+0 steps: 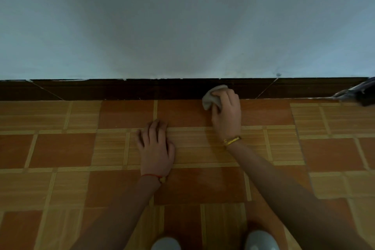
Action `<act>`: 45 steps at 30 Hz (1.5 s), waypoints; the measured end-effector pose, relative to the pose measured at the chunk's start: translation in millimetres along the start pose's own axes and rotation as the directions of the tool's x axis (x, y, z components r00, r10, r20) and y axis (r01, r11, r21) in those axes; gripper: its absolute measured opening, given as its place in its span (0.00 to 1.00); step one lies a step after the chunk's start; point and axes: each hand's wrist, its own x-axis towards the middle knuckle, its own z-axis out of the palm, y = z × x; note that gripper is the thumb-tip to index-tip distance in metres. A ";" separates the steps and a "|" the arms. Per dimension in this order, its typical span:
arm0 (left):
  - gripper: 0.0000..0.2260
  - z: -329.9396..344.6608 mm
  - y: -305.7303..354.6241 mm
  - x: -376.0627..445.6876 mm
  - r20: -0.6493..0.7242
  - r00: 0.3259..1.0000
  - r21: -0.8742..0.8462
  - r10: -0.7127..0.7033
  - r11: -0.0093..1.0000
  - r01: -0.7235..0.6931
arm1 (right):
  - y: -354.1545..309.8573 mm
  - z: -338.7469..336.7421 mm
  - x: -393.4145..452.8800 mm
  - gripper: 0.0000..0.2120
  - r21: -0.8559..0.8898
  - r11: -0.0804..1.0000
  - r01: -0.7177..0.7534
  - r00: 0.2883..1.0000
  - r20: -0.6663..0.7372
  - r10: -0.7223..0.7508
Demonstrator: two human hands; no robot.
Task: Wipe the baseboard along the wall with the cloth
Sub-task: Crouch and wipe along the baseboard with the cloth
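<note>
1. Cloth (213,96) bunched in the right hand (227,113) — fingers curled round it, pressed on the dark baseboard (142,89).
2. Left hand (156,148) flat on the tiled floor (60,148), fingers straight.
3. Dark object (359,93) far right of the fingers — blurred.

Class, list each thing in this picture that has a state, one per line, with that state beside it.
cloth: bunched, pressed against the baseboard
right hand: grips the cloth
left hand: flat on the floor, holds nothing
baseboard: dark, white flecks along its top edge
floor: tiled, bears the left hand
</note>
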 end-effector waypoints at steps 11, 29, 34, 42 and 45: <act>0.22 0.6 1.0 -0.4 -0.022 1.000 0.019 0.002 1.000 -0.001 | 13.8 10.7 -17.1 0.14 -0.016 0.991 -0.135 0.983 0.122 0.136; 0.22 3.9 16.0 1.9 -0.038 0.993 -0.008 -0.110 0.994 0.109 | 101.5 -53.3 -15.1 0.12 -0.273 0.939 -0.209 0.970 0.065 0.235; 0.22 10.5 57.8 9.1 -0.034 0.998 -0.070 -0.062 0.996 0.059 | 68.3 -30.3 -13.1 0.16 -0.179 0.983 -0.038 0.981 0.183 0.071; 0.22 35.6 111.2 20.4 0.040 0.983 -0.073 0.182 0.981 -0.178 | 118.7 -65.1 -9.1 0.13 -0.270 0.962 -0.024 0.986 0.153 0.068; 0.22 44.6 126.5 23.6 0.082 0.973 -0.077 0.217 0.975 -0.210 | 164.4 -99.8 -5.9 0.10 -0.353 0.913 -0.205 0.971 0.045 0.236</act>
